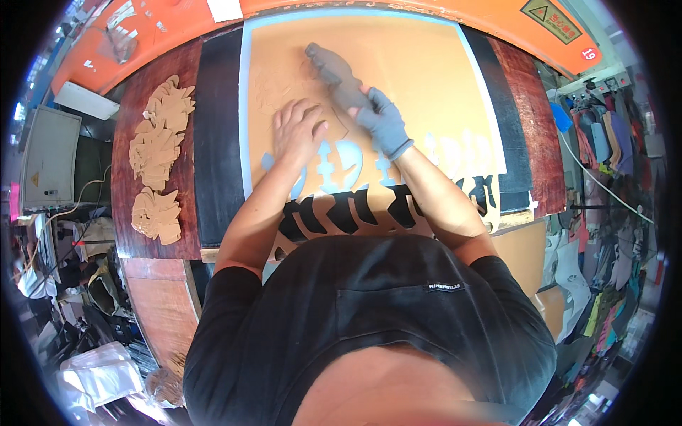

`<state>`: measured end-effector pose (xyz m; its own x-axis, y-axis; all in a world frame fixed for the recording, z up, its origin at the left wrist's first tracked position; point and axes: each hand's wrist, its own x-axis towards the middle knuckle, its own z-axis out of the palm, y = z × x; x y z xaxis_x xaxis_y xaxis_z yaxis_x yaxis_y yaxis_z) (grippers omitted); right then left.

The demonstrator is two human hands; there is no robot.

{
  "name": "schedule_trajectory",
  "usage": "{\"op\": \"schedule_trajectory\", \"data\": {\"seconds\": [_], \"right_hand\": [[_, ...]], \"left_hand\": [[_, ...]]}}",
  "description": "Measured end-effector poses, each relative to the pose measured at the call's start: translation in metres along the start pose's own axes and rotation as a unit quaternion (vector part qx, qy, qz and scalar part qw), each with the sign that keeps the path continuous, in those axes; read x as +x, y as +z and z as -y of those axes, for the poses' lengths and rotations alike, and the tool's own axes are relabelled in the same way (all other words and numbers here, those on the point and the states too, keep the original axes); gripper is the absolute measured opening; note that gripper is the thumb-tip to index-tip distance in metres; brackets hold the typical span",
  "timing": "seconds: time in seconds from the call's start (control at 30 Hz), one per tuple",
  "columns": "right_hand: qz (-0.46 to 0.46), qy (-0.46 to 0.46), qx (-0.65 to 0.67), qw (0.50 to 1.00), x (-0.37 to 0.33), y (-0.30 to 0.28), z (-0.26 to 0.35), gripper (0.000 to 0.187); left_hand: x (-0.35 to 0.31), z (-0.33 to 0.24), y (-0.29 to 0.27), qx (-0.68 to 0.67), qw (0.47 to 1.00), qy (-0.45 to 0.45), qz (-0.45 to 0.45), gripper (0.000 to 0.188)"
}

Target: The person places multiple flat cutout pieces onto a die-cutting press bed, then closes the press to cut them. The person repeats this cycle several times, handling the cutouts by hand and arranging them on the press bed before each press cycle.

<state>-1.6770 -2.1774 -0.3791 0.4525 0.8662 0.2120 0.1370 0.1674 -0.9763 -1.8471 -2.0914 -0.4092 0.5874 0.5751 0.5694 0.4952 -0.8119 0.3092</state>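
Gloved right hand (382,122) grips a grey tool (337,74), long axis pointing up-left; left hand (298,128) lies flat, open, on the tan sheet (419,78).

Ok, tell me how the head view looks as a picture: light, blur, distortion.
Head view: even, bright light on the tan sheet, no harsh glare there; strong fisheye bending, so the orange machine edge curves and the corners go black; the grey tool in the gloved right hand looks slightly smeared; the bare left hand is sharp.

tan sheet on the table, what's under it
Under the tan sheet a pale blue layer shows at the edges and through cut-out holes, with a black mat beyond. What lies beneath the bare left hand and gloved right hand is covered.
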Motion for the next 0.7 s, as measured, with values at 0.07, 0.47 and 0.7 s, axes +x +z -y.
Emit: {"op": "schedule_trajectory", "data": {"seconds": [0.07, 0.47, 0.7], "right_hand": [[-0.01, 0.051, 0.112, 0.992, 0.003, -0.015, 0.009, 0.049], [-0.046, -0.151, -0.499, 0.852, -0.021, -0.07, 0.014, 0.064], [-0.031, -0.186, -0.471, 0.862, -0.02, -0.074, 0.009, 0.062]], "left_hand": [[-0.001, 0.0, -0.001, -0.01, 1.0, 0.006, -0.024, 0.034], [0.003, 0.0, -0.003, 0.003, 1.0, -0.012, 0.003, 0.035], [0.005, 0.001, -0.003, 0.014, 1.0, 0.001, -0.003, 0.036]]}}
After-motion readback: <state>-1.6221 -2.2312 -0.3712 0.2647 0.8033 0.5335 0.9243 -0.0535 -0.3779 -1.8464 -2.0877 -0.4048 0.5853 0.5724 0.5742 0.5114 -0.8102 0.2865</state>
